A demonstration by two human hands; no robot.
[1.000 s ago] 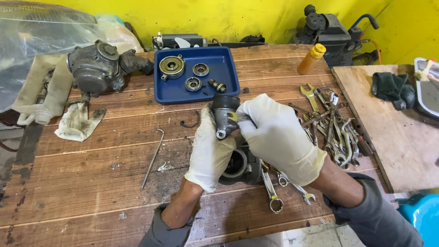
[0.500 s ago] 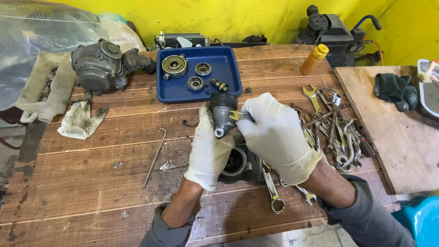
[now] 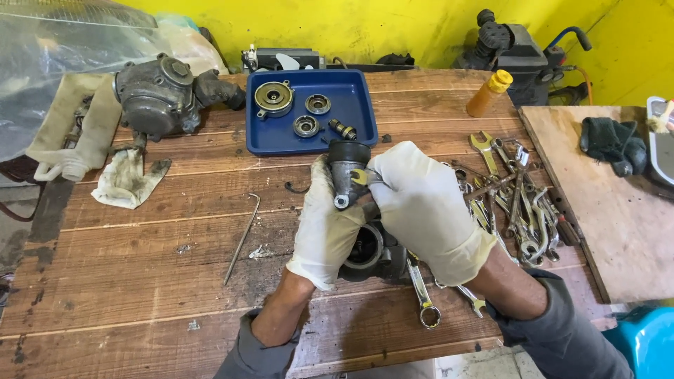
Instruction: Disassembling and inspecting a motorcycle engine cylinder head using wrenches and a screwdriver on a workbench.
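Both gloved hands, left hand (image 3: 328, 228) and right hand (image 3: 428, 210), closed on dark metal housing (image 3: 349, 172); greasy gloves could slip, dropping it onto desk (image 3: 140, 281).

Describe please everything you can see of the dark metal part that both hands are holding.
The dark metal part is a grimy, greasy casting with a round cup-like top and a small tube end pointing down. It is held above the wooden workbench, in front of the blue tray. The gloved left hand supports it; the gloved right hand presses its side.
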